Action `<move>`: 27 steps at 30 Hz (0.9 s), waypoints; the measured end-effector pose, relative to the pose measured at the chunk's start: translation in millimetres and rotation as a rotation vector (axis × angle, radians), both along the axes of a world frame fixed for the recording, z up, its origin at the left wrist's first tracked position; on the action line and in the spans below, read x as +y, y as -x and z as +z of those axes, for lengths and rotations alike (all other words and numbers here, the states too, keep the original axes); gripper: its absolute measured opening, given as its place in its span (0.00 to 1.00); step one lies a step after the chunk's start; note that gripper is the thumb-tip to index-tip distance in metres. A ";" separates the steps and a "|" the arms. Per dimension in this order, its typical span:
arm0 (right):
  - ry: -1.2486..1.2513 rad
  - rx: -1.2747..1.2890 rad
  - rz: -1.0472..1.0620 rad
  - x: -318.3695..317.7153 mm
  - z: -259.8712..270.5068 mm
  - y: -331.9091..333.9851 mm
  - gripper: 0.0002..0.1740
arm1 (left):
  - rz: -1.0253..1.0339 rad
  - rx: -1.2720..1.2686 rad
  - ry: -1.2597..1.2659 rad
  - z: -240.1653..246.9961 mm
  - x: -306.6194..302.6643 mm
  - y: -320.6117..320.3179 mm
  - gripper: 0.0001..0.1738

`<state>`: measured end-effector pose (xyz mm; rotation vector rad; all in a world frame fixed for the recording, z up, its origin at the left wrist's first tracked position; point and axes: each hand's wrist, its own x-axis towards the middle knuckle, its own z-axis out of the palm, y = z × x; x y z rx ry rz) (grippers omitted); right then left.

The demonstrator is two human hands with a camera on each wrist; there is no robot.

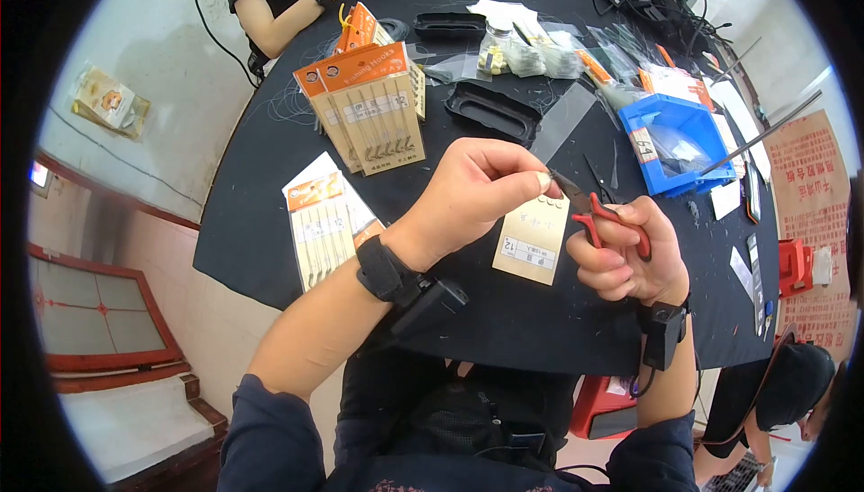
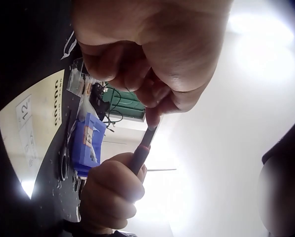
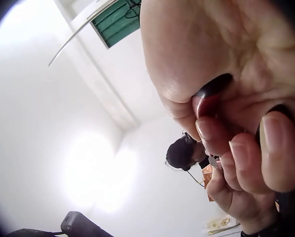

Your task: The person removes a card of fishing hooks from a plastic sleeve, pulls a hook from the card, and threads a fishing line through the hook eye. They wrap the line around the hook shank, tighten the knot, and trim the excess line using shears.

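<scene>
Black cloth covers the round table (image 1: pixel 261 222) we look down on, and both hands work just above its near edge. The right hand (image 1: pixel 630 262) is curled tight round the red handles of a small pair of pliers (image 1: pixel 598 213); the dark, narrow nose points up and left; the handles are slim, and in the left wrist view only the dark nose shows, with a thin red band. The left hand (image 1: pixel 472 190) has its thumb and forefinger pinched together on the very tip of the pliers, the other fingers folded under; whether something tiny sits in that pinch we cannot tell, as it is too small in every view.

Under the hands lies a pale card (image 1: pixel 533 238) marked 12; its top edge is hidden behind the left fingertips. To the left lie cards with orange tops (image 1: pixel 319 222); a taller stack of the same (image 1: pixel 373 105) stands further back, carrying rows of hooks. A black tray (image 1: pixel 493 109) and a blue box (image 1: pixel 641 114) sit beyond the hands, well apart from them.

The right wrist view is almost filled by palm and fingers, so only a sliver of red handle shows there; the lettering on the cards is too fine to read apart from the number.
</scene>
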<state>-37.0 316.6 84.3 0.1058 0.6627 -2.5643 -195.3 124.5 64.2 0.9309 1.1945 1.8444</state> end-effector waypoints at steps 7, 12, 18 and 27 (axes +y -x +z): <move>-0.384 0.144 -0.136 3.1 3.5 1.1 0.22 | 0.057 0.018 0.020 -0.4 2.8 -0.5 0.10; -0.645 0.220 -0.228 2.5 3.4 -0.3 0.19 | 0.061 0.029 0.056 4.1 -0.1 1.9 0.09; -0.491 0.386 -0.550 8.0 3.4 0.6 0.15 | 0.100 0.037 0.049 3.7 -0.3 -1.0 0.09; -1.373 0.503 -0.701 -8.0 10.1 2.1 0.20 | -0.190 -0.088 0.117 12.5 -2.8 -11.9 0.09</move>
